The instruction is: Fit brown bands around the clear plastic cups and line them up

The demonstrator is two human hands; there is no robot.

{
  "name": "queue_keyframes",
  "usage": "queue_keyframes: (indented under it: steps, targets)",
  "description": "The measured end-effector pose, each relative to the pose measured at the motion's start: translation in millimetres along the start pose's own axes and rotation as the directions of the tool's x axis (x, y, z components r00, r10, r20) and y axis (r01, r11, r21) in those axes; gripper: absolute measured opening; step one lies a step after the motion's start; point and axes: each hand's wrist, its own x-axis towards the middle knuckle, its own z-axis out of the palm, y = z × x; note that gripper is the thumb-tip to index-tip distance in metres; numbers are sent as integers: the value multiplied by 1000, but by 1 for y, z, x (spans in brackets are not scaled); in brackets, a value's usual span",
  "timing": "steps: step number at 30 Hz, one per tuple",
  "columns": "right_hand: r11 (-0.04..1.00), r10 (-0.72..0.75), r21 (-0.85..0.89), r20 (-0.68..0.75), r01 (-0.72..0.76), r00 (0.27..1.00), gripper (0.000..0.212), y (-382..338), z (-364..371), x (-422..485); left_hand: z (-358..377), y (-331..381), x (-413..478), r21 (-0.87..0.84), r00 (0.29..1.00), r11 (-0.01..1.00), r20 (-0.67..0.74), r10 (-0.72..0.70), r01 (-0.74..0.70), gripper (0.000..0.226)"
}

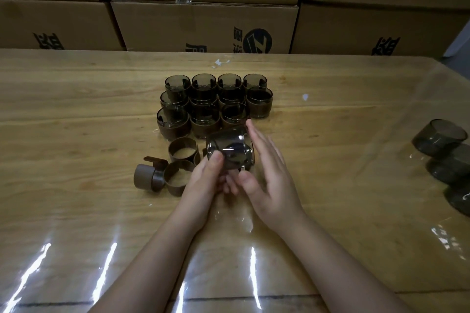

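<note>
My left hand grips a clear smoky cup tipped on its side, thumb on the near edge. My right hand lies flat against the cup's right side with straight fingers. Behind them stand several banded cups in rows, brown bands around their lower halves. Loose brown bands lie left of my left hand, one band tipped over with a tab sticking up.
The wooden table has a glossy plastic sheet over it. Bare smoky cups lie in a stack at the right edge. Cardboard boxes form a wall along the table's far side.
</note>
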Motion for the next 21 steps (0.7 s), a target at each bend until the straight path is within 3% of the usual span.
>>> queue_keyframes:
  steps: [6,12,17,21]
  targets:
    - [996,50,67,92,-56,994,72,-7,3,-4,0,5,2,-49,990,995,-114,82,-88,95]
    - [997,-10,77,29,7,1000,66,-10,3,-7,0,2,3,-23,984,995,-154,89,-94,46]
    - [995,-39,94,-54,44,998,64,-9,1,-5,2,-2,1,67,988,993,-116,106,-99,39]
    - [990,36,138,-43,-30,998,63,-3,-2,-3,1,-2,-1,87,995,993,-43,87,-83,47]
